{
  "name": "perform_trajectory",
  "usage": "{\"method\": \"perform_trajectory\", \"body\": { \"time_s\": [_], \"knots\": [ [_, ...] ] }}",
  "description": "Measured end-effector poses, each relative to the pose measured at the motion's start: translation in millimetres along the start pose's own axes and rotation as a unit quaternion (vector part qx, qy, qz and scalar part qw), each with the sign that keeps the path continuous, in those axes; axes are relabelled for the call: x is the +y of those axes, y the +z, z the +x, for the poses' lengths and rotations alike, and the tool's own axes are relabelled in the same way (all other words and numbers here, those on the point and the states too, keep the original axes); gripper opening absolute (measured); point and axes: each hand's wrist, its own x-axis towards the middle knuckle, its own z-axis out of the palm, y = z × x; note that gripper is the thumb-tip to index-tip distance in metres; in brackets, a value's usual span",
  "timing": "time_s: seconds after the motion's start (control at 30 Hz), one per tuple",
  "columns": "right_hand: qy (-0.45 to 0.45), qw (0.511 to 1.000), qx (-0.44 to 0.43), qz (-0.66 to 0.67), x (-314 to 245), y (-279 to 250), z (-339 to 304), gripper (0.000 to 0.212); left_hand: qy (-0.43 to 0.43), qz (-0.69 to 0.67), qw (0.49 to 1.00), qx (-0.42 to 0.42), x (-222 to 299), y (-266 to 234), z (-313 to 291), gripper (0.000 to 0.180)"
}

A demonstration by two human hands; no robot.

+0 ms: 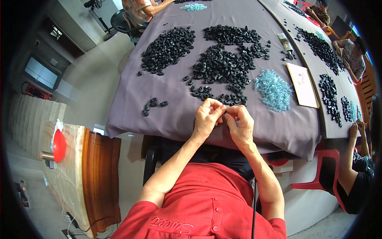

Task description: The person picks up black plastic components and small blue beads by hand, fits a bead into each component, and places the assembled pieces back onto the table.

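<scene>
Greyish-purple cloth (129, 105) drapes the table, which stands on a pale floor. At its near edge, the left hand (207, 117) and right hand (240, 122) meet, each grip narrow, thumb and fingers pinched at a small dark piece (225, 112) that they mostly hide. Just beyond the fingertips lie loose black pieces (234, 98), strung out before a large black heap (223, 65). To the right of the hands spreads a pale-blue pile (273, 91) of tiny, glossy parts, with a flat cream board (302, 85) just beside it and a tube (285, 44) farther up. Leftward sit a small black cluster (153, 103) and, farther off, a second black heap (169, 49). Other people sit around: one person (137, 12) at the far left, others along the right side, where a red chair (312, 186) stands.
</scene>
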Motion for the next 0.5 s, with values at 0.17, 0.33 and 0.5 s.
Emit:
{"method": "perform_trajectory", "body": {
  "time_s": [0.17,0.33,0.5],
  "knots": [
    [0.043,0.999,-0.012,0.028,4.3,-2.0,-1.0,0.018,-0.011,0.005,1.000,-0.028,5.2,-2.7,-1.1,0.014],
    [0.131,0.983,-0.053,0.118,14.6,-3.8,-2.2,0.020,-0.052,-0.029,0.994,-0.087,6.2,-9.5,2.3,0.014],
    [0.128,0.985,-0.064,0.100,10.1,-3.8,-0.3,0.020,-0.046,-0.107,0.991,-0.064,-0.3,-9.4,2.6,0.011]
  ]
}}
